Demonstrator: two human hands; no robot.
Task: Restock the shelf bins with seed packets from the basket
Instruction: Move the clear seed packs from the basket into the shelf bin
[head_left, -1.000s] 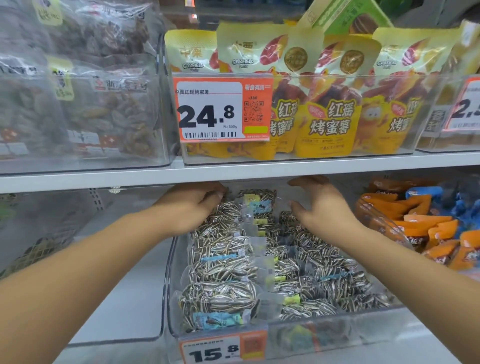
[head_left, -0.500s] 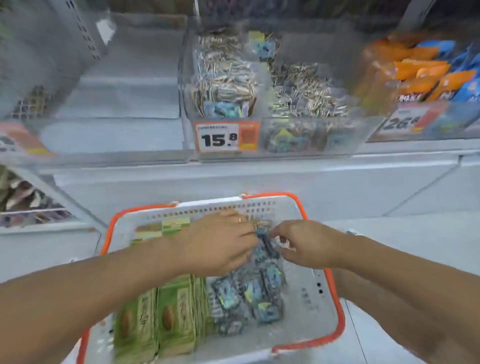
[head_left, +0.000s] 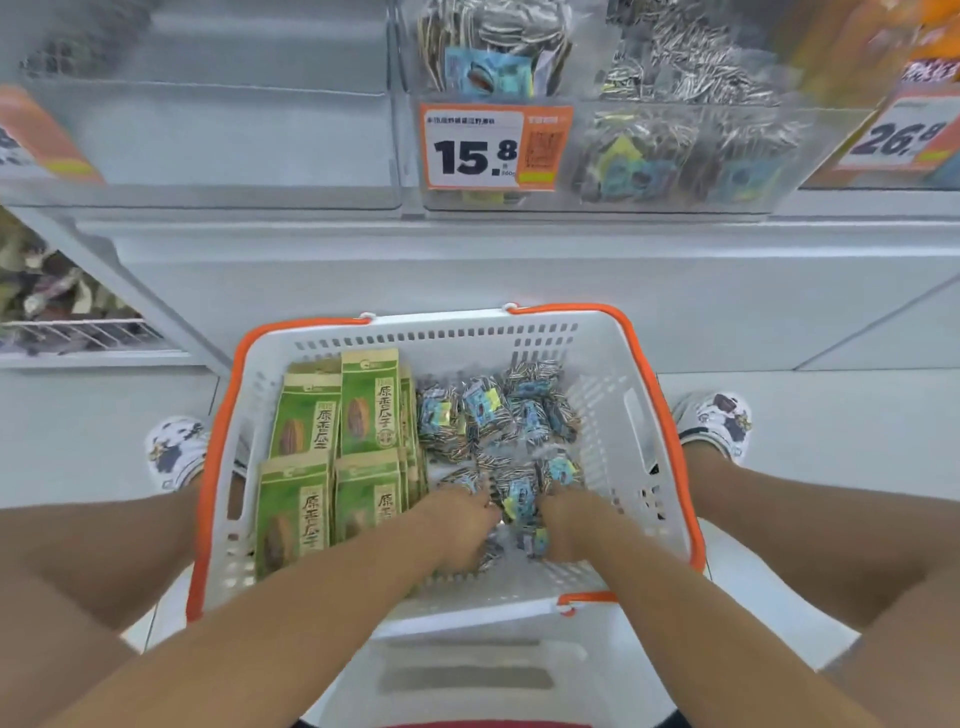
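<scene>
A white basket (head_left: 613, 415) with an orange rim stands on the floor between my feet. Green seed bags (head_left: 363, 415) are stacked in its left half. Small striped seed packets (head_left: 488, 410) with blue labels lie loose in the middle. My left hand (head_left: 457, 525) and my right hand (head_left: 571, 525) reach into the near end of that pile. Their fingers curl down around a cluster of these packets, and one packet shows between them. Above, the clear shelf bin (head_left: 675, 156) with the 15.8 price tag (head_left: 488, 148) holds more striped packets.
To the left of the seed bin stands a clear bin (head_left: 234, 130) with nothing visible inside. A bin with a 26.8 tag (head_left: 893, 135) is at the right. Dark packets lie on a low wire rack (head_left: 47, 291) at the left. My panda slippers (head_left: 174, 449) flank the basket.
Both hands left the shelf bin and dropped into the basket. They have since moved from the far packets to the near end of the pile. The view tilted down.
</scene>
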